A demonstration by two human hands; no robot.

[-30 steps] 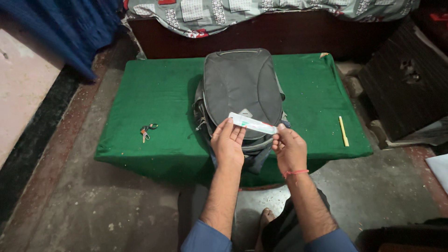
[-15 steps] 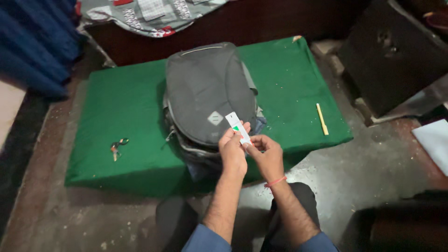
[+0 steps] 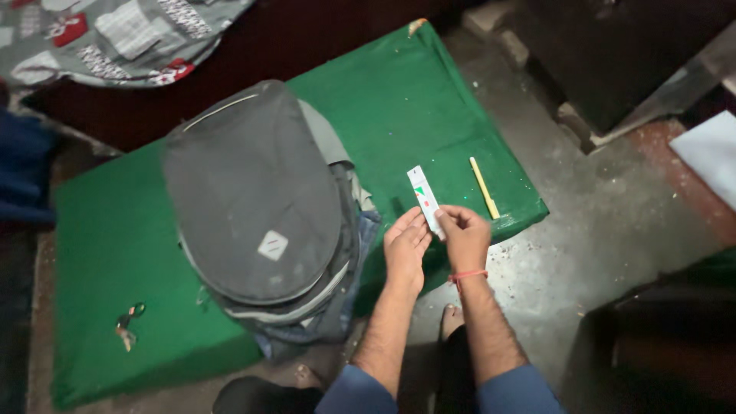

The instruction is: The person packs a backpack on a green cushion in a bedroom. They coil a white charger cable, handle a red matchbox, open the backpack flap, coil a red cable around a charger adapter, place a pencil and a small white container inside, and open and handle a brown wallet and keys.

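- A low table covered with a green cloth (image 3: 429, 107) stands on a grey concrete floor (image 3: 613, 230).
- A grey backpack (image 3: 253, 199) lies flat across the middle of the cloth.
- A small bunch of keys (image 3: 126, 323) rests near the cloth's left front corner.
- A thin yellow stick (image 3: 484, 187) lies near the right edge.

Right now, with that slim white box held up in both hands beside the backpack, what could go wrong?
1. The right hand pinches only the lower end of the white box, with the left hand open beside it; that thin grip could let it slip onto the dusty floor.
2. The yellow stick lies near the green table's edge; a brushing arm might knock it off.
3. The backpack overhangs the near edge and might slide.
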